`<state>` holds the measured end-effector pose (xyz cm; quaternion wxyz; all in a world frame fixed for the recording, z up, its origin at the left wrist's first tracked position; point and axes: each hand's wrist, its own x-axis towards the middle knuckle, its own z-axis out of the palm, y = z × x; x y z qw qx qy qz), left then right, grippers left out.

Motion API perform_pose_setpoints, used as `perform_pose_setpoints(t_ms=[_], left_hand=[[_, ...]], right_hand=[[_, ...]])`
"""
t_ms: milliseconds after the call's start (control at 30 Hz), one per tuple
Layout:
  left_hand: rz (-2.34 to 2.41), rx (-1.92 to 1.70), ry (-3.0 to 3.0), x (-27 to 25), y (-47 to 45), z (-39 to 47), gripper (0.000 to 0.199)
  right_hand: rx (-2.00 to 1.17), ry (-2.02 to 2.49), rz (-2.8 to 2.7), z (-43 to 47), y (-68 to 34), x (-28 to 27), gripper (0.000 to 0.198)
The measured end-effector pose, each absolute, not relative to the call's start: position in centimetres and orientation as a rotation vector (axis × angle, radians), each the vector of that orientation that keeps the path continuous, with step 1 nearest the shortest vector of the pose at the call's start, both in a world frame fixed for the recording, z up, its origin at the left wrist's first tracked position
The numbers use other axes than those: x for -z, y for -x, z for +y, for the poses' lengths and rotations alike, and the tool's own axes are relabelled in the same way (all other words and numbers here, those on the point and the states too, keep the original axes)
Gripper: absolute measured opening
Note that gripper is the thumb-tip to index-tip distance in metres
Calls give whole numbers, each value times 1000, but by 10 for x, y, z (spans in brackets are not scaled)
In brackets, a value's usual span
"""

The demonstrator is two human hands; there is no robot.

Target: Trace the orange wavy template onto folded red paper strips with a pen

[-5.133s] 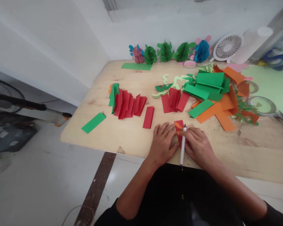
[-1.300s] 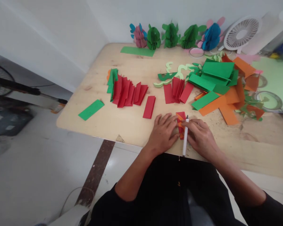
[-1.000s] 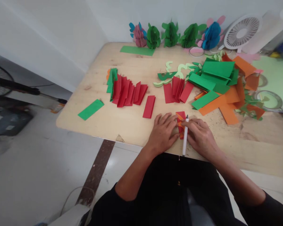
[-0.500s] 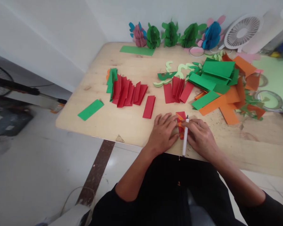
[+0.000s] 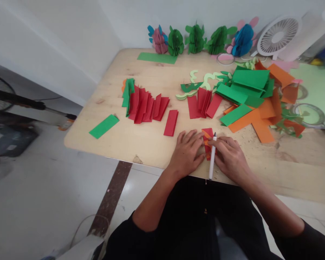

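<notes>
At the lower centre of the frame, a narrow red paper piece with orange paper strips (image 5: 208, 147) lies on the pale wooden surface (image 5: 146, 148), between the two hands. The left hand (image 5: 188, 153) rests palm down, fingers slightly spread, its fingertips at the paper's left edge. The right hand (image 5: 230, 153) is curled, its fingers holding a slim white pen (image 5: 212, 159) that slants with its dark tip toward the top of the frame; whether they also pinch the paper cannot be told. A folded red paper rectangle (image 5: 170, 123) lies left of centre.
</notes>
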<state>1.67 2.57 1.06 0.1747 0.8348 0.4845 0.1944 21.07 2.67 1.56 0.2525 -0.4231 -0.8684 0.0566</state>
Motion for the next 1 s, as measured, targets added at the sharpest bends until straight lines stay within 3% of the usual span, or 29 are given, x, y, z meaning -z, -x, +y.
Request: perform_pose_setpoints(t_ms=[300,733,1000], left_hand=[[1361,-574,-2361,-10,-16,26,20],[1338,-701,-2378,-7,-14,23,26],[1348,-691,-2459,-6,-16,21,29]], right_hand=[[-152,1153,-2363,27,-210,-16,26],[-162,1149,-2369,26,-211,-14,39],[-168,1151,-2369,26,-211,-14,38]])
